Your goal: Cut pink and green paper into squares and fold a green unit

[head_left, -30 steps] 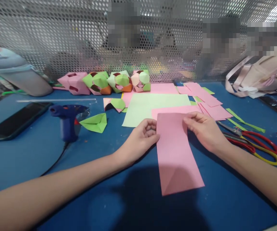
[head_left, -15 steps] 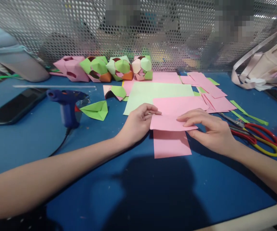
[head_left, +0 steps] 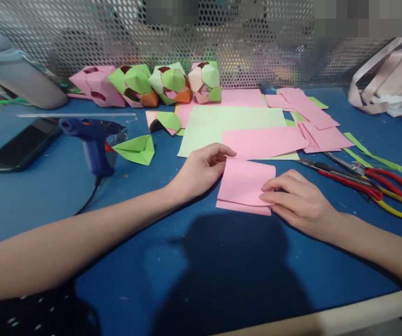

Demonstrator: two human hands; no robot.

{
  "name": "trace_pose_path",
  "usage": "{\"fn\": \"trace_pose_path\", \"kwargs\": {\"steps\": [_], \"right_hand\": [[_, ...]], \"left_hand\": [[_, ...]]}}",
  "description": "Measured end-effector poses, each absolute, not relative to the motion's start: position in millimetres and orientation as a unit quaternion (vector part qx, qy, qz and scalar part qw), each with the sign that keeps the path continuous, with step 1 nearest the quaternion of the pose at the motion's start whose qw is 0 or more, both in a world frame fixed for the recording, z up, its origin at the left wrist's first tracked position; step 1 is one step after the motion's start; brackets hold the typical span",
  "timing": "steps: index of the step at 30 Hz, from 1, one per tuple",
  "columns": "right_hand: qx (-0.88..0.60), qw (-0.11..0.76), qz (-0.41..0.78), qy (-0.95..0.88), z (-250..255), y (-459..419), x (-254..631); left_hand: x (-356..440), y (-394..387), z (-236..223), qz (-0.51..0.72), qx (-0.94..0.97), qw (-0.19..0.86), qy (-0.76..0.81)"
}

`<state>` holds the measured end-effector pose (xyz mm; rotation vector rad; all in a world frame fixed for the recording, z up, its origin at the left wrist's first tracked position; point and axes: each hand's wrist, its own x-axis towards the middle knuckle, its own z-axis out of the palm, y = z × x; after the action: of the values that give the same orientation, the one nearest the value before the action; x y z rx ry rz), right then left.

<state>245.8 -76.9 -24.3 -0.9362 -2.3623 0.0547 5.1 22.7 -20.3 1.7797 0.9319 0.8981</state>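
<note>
A pink paper strip lies folded in half on the blue table. My left hand rests at its left edge with curled fingers touching the paper near the fold. My right hand lies flat on the paper's lower right corner, its fingers pressing the two layers together. Just beyond the folded piece lie a pink sheet and a pale green sheet.
Several folded paper balls line the mesh wall. A blue glue gun, a green folded piece, a phone and a ruler are at left. Scissors, pink paper pieces and a bag are at right.
The long pink strip has been folded over: its far end was brought toward me onto the near end, and my right hand came down onto the lower right corner.
</note>
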Motion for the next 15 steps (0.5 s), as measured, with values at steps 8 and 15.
{"fn": "trace_pose_path", "kwargs": {"steps": [8,15], "right_hand": [[-0.338,0.243,-0.013,-0.909,-24.7,-76.8,243.7],[-0.319,0.243,-0.029,-0.916,-24.5,-79.2,245.4]], "left_hand": [[4.9,23.0,-19.7,0.375,0.711,0.466,0.368],[2.2,24.5,-19.7,0.364,0.75,0.408,0.372]]}}
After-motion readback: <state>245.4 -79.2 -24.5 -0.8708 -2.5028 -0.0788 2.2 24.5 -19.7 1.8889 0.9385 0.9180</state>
